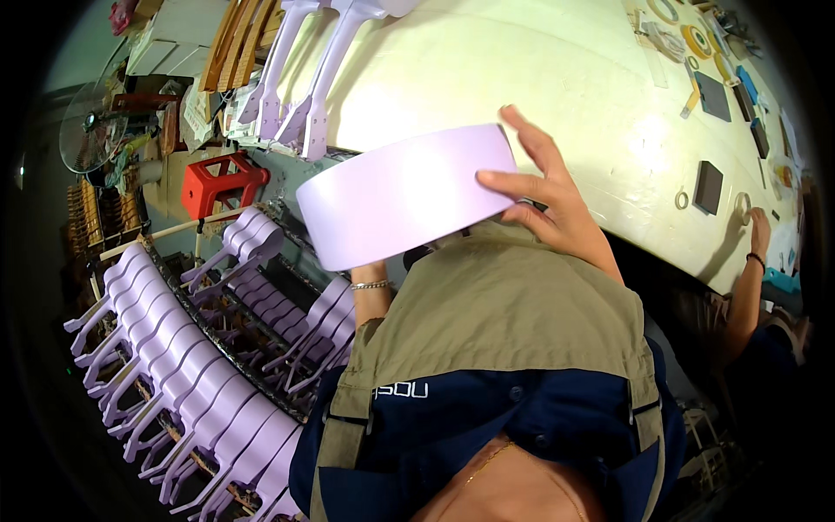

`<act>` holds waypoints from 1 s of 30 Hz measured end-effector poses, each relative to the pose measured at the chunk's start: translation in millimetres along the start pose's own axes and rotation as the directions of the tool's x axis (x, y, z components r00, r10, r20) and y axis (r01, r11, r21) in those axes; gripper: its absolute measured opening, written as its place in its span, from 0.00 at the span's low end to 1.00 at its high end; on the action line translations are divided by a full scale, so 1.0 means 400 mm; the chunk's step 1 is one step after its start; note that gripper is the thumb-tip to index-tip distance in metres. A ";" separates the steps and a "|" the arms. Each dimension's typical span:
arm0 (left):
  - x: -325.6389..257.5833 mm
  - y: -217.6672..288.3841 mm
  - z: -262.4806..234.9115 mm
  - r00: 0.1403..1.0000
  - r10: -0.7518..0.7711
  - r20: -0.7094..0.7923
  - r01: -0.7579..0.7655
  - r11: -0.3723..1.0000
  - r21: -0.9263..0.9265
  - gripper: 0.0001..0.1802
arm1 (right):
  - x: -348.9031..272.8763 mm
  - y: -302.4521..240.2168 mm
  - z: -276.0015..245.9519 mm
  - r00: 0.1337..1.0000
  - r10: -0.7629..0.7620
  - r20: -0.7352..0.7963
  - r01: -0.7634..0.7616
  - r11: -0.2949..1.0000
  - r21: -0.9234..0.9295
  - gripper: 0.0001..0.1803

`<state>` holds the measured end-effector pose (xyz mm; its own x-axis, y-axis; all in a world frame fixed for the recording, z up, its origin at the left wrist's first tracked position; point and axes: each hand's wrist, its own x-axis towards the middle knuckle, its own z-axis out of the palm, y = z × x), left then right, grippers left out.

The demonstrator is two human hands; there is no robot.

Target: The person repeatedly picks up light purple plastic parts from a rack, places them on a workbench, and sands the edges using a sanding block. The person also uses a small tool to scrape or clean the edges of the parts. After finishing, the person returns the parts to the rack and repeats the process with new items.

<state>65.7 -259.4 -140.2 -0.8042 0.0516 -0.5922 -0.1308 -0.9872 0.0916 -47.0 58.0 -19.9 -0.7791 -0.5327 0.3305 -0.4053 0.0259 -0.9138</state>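
The lilac curved panel (pixel 404 193) was up at chest height, just above the edge of the cream worktable (pixel 539 78), tilted w/ its broad painted face toward me. I saw the right hand (pixel 544 196) on its right end, fingers spread and pressed flat on the face, thumb behind, prob. to steady it w/o a hard pinch. The left hand (pixel 370 277) was under the panel's lower edge; only wrist and bracelet showed, so I couldn't tell how those fingers sat, though it looked to be carrying the weight from below.

Two lilac chair frames (pixel 304 78) lay on the table's far left. Tape rolls (pixel 696 39) and dark sanding blocks (pixel 709 187) sat along its right side, where another person's hand (pixel 759 230) rested. Down left, racks of lilac chair parts (pixel 183 365) ran in rows, w/ a red stool (pixel 222 183) and a fan (pixel 91 126) beyond.
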 end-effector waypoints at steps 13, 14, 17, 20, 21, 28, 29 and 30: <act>-0.011 -0.038 0.282 0.635 0.695 0.336 -0.772 0.571 0.279 0.19 | -0.125 0.288 0.021 0.902 0.327 -0.282 -0.236 0.920 0.314 0.61; -0.008 -0.047 0.304 0.630 0.697 0.342 -0.776 0.562 0.286 0.19 | -0.136 0.311 0.025 0.903 0.312 -0.295 -0.228 0.931 0.287 0.62; -0.013 -0.077 0.352 0.612 0.705 0.360 -0.789 0.508 0.345 0.20 | -0.148 0.330 0.012 0.892 0.315 -0.324 -0.274 0.947 0.167 0.62; -0.004 -0.098 0.380 0.607 0.690 0.394 -0.789 0.466 0.400 0.28 | -0.161 0.304 -0.009 0.876 0.303 -0.376 -0.220 0.943 0.248 0.62; -0.002 -0.105 0.389 0.599 0.686 0.412 -0.792 0.434 0.429 0.28 | -0.159 0.286 -0.018 0.873 0.292 -0.391 -0.174 0.934 0.311 0.62; 0.005 -0.168 0.468 0.548 0.497 0.673 -0.816 0.140 0.561 0.36 | -0.134 0.168 -0.072 0.830 0.356 -0.430 -0.434 0.896 -0.097 0.60; 0.007 -0.185 0.483 0.553 0.440 0.707 -0.822 0.152 0.548 0.37 | -0.136 0.165 -0.079 0.853 0.274 -0.444 -0.403 0.886 -0.227 0.59; 0.004 -0.198 0.504 0.551 0.382 0.742 -0.829 0.153 0.538 0.39 | -0.130 0.159 -0.080 0.875 0.188 -0.445 -0.362 0.866 -0.346 0.58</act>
<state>-42.1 -150.9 12.8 -0.9233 -0.2370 0.3022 0.3350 -0.1122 0.9355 -47.7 114.5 -87.8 -0.9712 -0.0848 0.2225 -0.2343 0.5075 -0.8292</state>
